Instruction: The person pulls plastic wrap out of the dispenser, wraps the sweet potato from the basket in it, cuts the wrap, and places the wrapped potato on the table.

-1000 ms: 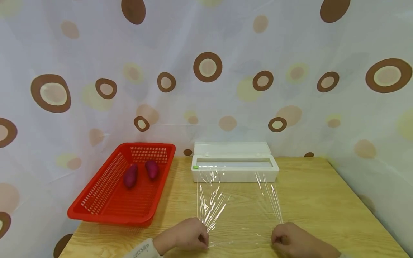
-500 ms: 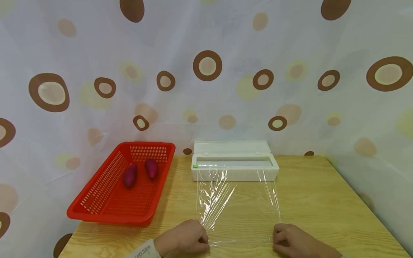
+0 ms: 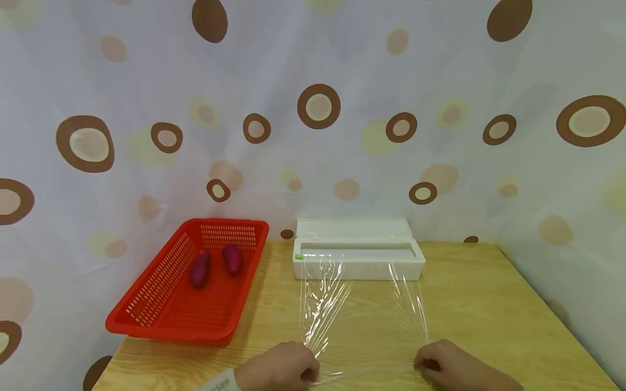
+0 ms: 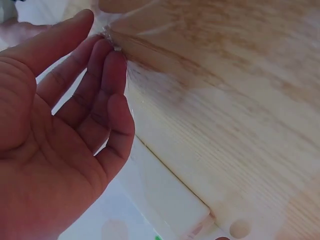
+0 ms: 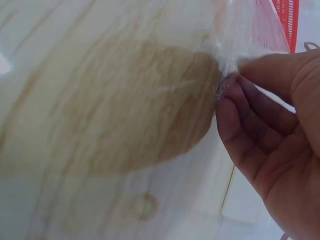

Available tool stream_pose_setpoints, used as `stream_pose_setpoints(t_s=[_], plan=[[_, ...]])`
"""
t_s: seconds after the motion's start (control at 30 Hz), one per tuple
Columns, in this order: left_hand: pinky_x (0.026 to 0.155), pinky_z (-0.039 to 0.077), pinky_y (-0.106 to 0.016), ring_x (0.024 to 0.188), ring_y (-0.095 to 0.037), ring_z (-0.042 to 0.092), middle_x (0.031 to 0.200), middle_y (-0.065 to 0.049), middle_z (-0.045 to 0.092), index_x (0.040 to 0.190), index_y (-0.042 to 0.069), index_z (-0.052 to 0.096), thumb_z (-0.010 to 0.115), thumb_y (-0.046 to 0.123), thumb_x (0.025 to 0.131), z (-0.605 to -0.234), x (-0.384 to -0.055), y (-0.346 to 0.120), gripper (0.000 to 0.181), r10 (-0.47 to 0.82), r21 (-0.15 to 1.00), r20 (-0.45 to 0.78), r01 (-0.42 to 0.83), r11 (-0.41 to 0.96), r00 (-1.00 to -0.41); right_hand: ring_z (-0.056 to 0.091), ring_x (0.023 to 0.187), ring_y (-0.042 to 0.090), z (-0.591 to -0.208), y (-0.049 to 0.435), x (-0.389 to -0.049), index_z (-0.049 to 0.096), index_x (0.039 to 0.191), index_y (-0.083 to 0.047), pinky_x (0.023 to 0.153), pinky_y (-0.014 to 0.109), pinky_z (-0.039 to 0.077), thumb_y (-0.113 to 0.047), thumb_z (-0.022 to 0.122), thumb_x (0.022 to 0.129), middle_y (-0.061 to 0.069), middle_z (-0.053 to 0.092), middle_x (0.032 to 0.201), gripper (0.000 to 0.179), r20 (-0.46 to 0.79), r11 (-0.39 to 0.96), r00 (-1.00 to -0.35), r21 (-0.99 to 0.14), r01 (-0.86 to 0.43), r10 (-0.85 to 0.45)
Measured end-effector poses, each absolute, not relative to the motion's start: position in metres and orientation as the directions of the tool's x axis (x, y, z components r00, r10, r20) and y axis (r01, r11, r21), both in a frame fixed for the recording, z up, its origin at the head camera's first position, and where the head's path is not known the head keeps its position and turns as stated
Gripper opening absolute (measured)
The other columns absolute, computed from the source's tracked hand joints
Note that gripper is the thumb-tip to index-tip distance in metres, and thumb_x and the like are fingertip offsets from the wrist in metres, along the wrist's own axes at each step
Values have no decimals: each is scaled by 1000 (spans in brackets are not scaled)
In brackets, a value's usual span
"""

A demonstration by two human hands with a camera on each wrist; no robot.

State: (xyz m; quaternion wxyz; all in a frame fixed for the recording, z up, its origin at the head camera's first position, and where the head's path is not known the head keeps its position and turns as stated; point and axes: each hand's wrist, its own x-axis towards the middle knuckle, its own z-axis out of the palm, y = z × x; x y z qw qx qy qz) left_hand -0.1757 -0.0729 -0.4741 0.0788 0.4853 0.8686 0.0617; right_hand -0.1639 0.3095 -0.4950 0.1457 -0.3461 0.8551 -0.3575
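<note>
A sheet of clear cling film [image 3: 323, 312] stretches from a white cling film dispenser [image 3: 359, 270] toward the table's near side. My left hand [image 3: 283, 366] pinches its near left corner. The near right corner is pinched by my right hand [image 3: 455, 366]. In the left wrist view, the film is bunched at the fingertips of the left hand [image 4: 75, 110], with the thumb nearby. Gathered film shows between thumb and fingers of the right hand [image 5: 270, 135] in the right wrist view. The dispenser's lid [image 3: 354, 229] stands raised, and a small green slider [image 3: 299, 256] sits at its left end.
To the left, a red plastic basket [image 3: 171, 331] holds two purple, sweet-potato-like vegetables [image 3: 200, 269]. The wooden table [image 3: 479, 304] has a spotted curtain [image 3: 352, 157] behind it and along its sides.
Both hands keep their pinch on the film and sit slightly lower in the head view. The head view itself has shifted a little. Basket and dispenser stay in place on the table.
</note>
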Motion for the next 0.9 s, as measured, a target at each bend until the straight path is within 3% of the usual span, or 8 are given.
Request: stream_pose_setpoints(t_s=[0.2, 0.33, 0.43, 0.53, 0.77, 0.9], plan=[[56, 32, -11, 62, 2, 42, 68, 15, 46, 81, 22, 65, 70, 20, 80, -463, -173, -76, 6, 866, 189, -80, 845, 500, -494, 49, 70, -3, -497, 310, -164, 68, 99, -7, 55, 21, 45, -6, 67, 86, -15, 56, 86, 13, 27, 483, -691, -695, -532, -722], [68, 40, -11, 77, 3, 53, 87, 12, 59, 100, 16, 67, 68, 21, 84, -423, -184, -87, 17, 868, 369, -18, 804, 466, -495, 48, 72, -3, -498, 313, -166, 66, 105, -3, 56, 20, 45, -5, 69, 83, -15, 54, 88, 22, 39, 453, -663, -700, -552, -747], [74, 46, -18, 85, -2, 58, 98, 7, 62, 112, 12, 63, 66, 19, 89, -386, -199, -104, 24, 823, 549, 19, 694, 466, -568, 48, 73, -2, -499, 315, -167, 65, 108, -1, 57, 21, 45, -7, 70, 83, -14, 53, 88, 26, 31, 428, -645, -723, -542, -763], [77, 49, -25, 90, -9, 59, 101, 5, 62, 120, 13, 59, 64, 19, 91, -356, -220, -125, 30, 754, 622, 66, 618, 482, -654, 49, 73, -2, -500, 316, -168, 64, 109, -1, 57, 21, 45, -11, 70, 84, -14, 53, 88, 28, 21, 415, -643, -748, -518, -765], [85, 48, -40, 97, -23, 58, 110, -7, 61, 128, 13, 53, 64, 20, 91, -327, -285, -174, 39, 526, 575, 73, 466, 672, -848, 48, 73, -3, -503, 318, -170, 64, 109, 1, 56, 21, 46, -13, 69, 87, -14, 53, 87, 27, 48, 386, -624, -748, -540, -780], [91, 44, -49, 106, -32, 53, 119, -17, 57, 130, 7, 51, 62, 21, 92, -338, -322, -199, 42, 411, 579, 8, 339, 742, -912, 48, 73, -3, -506, 319, -172, 64, 109, 2, 56, 21, 46, -12, 69, 86, -13, 53, 87, 27, 74, 365, -606, -738, -568, -792]])
